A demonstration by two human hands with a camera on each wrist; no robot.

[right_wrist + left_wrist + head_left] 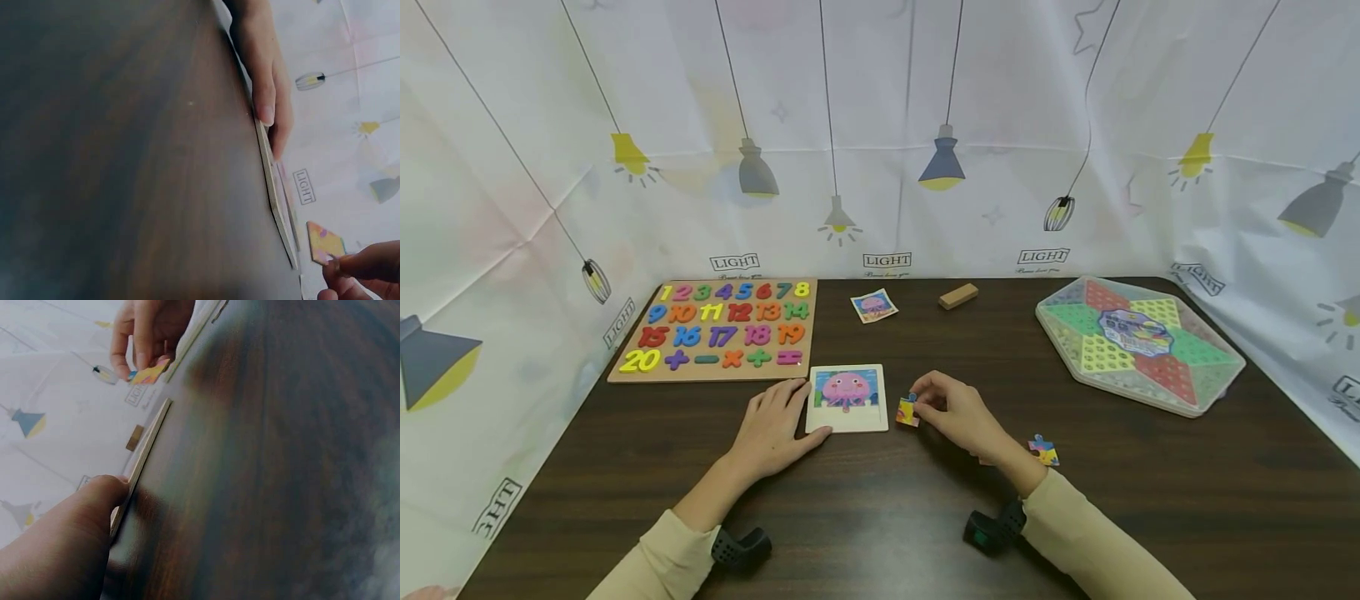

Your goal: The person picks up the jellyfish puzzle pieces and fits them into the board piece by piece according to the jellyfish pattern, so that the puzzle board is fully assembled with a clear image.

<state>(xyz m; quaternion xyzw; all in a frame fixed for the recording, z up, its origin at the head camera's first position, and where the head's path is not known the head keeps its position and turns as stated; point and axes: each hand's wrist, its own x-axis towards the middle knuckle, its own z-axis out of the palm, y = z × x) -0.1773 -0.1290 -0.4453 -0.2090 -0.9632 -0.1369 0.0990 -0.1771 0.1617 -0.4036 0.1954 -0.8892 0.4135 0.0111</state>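
A white-framed jellyfish puzzle board [859, 427] lies flat on the table, its picture filled in the upper part and a pale area below. My left hand [773, 427] rests against its left side; the fingers and thumb are spread, and the thumb touches the edge [145, 449]. Just right of the board, my right hand [961, 414] pinches a yellow and pink puzzle piece [907, 411] between thumb and fingers. In the right wrist view the piece [324, 241] is held tilted, off the table. Another colourful puzzle piece [1044, 451] lies by my right wrist, with something partly hidden under the forearm.
A number board [715, 372] with coloured digits lies at the back left. Behind the puzzle are a small jellyfish card [874, 306] and a wooden block [958, 296]. A hexagonal board-game box [1138, 342] sits at the back right. A printed curtain [880, 167] encloses the dark table.
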